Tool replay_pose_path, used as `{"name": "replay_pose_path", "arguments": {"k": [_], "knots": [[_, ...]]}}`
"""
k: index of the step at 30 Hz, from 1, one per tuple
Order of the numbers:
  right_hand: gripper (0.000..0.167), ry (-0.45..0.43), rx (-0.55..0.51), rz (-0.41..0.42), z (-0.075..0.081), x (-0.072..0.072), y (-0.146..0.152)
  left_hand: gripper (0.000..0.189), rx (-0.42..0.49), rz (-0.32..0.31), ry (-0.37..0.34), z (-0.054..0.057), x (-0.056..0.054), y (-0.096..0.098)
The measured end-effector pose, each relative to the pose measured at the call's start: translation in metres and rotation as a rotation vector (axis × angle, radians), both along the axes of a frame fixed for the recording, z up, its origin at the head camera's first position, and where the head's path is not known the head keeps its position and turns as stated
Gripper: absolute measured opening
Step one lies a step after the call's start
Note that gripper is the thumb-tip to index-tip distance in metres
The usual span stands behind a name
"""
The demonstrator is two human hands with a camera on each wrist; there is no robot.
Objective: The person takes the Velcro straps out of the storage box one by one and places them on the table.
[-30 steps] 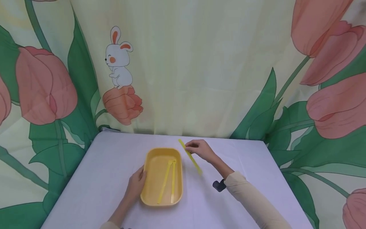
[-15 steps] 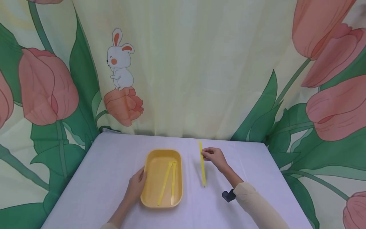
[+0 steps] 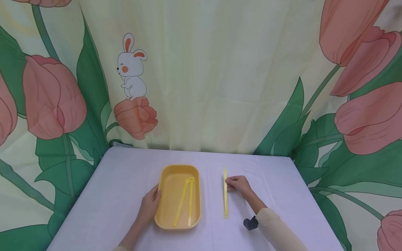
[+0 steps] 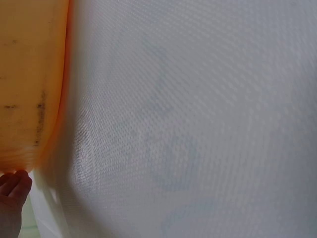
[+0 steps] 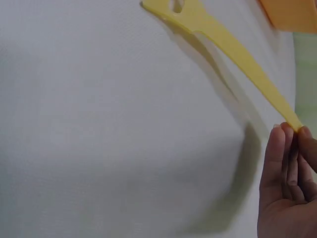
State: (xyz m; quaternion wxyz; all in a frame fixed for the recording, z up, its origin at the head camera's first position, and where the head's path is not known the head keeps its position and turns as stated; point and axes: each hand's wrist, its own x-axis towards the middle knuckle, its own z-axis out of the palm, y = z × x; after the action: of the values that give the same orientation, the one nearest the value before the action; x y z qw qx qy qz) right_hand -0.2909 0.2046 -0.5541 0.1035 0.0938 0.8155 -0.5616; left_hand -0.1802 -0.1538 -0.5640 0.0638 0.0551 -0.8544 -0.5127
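Pinching a thin yellow strip (image 3: 225,195) with thumb and fingertips, the right hand (image 3: 239,184) is over the white bench (image 3: 125,181), a little to the right of a yellow tray (image 3: 168,202). The strip runs from near to far, and the end away from the fingers is wide with a hole in it. I cannot tell if that end touches the bench. The left hand (image 3: 150,203) holds the left side of the tray. In the tray lie a slanted strip (image 3: 180,203) and, just to its right, a straighter strip (image 3: 190,202). Their far ends are close together and their near ends are spread apart. A small black thing (image 3: 250,223) is at the right wrist, by a cream sleeve (image 3: 279,228). Behind the bench hangs a cloth (image 3: 213,87) with a white rabbit (image 3: 133,76) on it.
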Motion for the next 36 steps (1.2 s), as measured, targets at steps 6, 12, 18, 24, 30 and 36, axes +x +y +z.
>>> {"name": "replay_pose_path", "arguments": {"k": [6, 12, 18, 24, 30, 36], "knots": [[0.023, 0.027, 0.11, 0.028, -0.014, 0.003, 0.0, 0.043, -0.003, 0.003, -0.007, 0.0, 0.0, 0.0], [0.018, 0.062, 0.153, 0.016, -0.019, 0.004, -0.003, 0.044, 0.001, 0.004, -0.021, -0.001, -0.001, 0.002], [0.018, 0.057, 0.181, -0.029, -0.018, 0.003, -0.009, 0.044, -0.001, 0.014, -0.015, -0.002, -0.001, 0.001], [0.017, 0.052, 0.216, -0.062, -0.023, 0.002, -0.014, 0.043, -0.004, 0.016, -0.005, -0.005, 0.0, -0.001], [0.011, 0.089, 0.207, -0.085, -0.027, 0.003, -0.013, 0.044, -0.001, 0.015, -0.04, -0.007, -0.001, -0.001], [0.009, 0.122, 0.207, -0.075, -0.025, 0.006, -0.011, 0.044, -0.006, 0.015, -0.03, -0.005, -0.003, 0.0]]}}
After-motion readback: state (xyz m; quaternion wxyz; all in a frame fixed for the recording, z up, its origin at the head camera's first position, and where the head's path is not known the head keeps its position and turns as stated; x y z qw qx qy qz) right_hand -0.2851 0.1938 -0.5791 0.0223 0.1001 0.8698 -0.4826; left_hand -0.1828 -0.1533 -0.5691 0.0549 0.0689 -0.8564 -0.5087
